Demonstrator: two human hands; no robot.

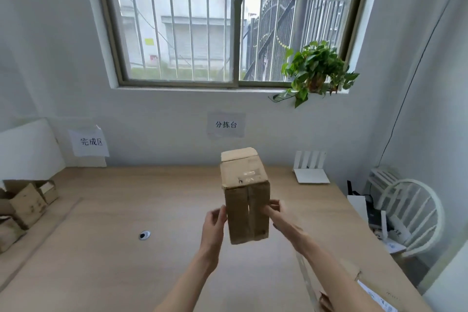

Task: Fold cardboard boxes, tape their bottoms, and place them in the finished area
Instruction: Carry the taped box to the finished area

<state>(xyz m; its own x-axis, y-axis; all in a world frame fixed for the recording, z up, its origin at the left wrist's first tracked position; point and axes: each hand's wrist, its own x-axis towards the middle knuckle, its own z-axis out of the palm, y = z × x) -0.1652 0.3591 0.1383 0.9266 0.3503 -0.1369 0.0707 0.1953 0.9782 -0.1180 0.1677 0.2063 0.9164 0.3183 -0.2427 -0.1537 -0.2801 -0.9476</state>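
A small brown cardboard box (244,195) is held up in the air above the wooden table (126,248), its two closed flaps facing me with a seam down the middle. My left hand (214,225) grips the box's left side. My right hand (274,213) grips its right side, fingers lying across the flap face. A flap at the far end of the box stands slightly ajar. Several folded boxes (25,205) sit at the table's left end, below a paper sign (91,142) on the wall.
A white router (311,170) stands at the back right of the table. Flat cardboard and papers (354,286) lie at the near right edge. A white chair (410,218) holding items is to the right. A cable hole (144,235) is in the tabletop.
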